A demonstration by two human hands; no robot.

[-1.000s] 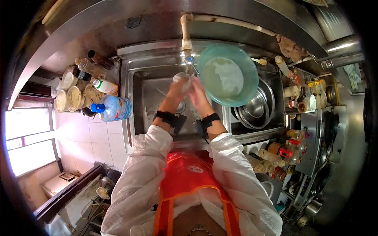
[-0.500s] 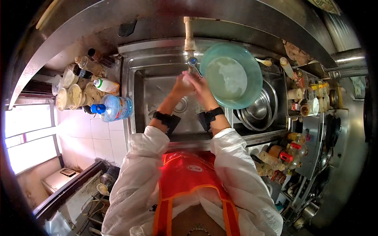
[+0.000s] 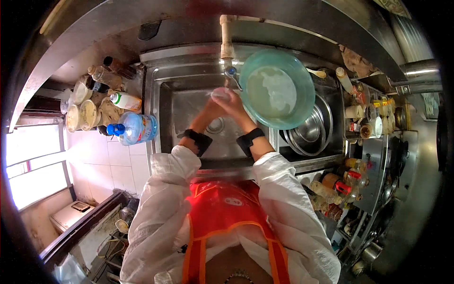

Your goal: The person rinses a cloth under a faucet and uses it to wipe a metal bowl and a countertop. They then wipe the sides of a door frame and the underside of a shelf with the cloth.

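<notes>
My left hand (image 3: 213, 110) and my right hand (image 3: 232, 105) are closed together just below the tap (image 3: 230, 73), over the sink (image 3: 182, 106). A small pale pink lump (image 3: 220, 93) shows at the top of the hands, gripped between them; its kind cannot be made out. The hands are partly blurred, and the left fingers are mostly hidden. Right beside my right hand is a green plastic basin (image 3: 306, 90) with cloudy water and whitish foam in it.
Steel bowls (image 3: 309, 130) lie under and beside the basin. On the left stand a large blue water bottle (image 3: 137, 128), a white-and-orange bottle (image 3: 126, 101) and several tubs (image 3: 90, 115). Seasoning bottles (image 3: 347, 182) crowd the right, and a spoon (image 3: 317, 73) rests behind the basin.
My hands have shifted slightly to the left and turned over each other. The pale pink lump is now more exposed at their top.
</notes>
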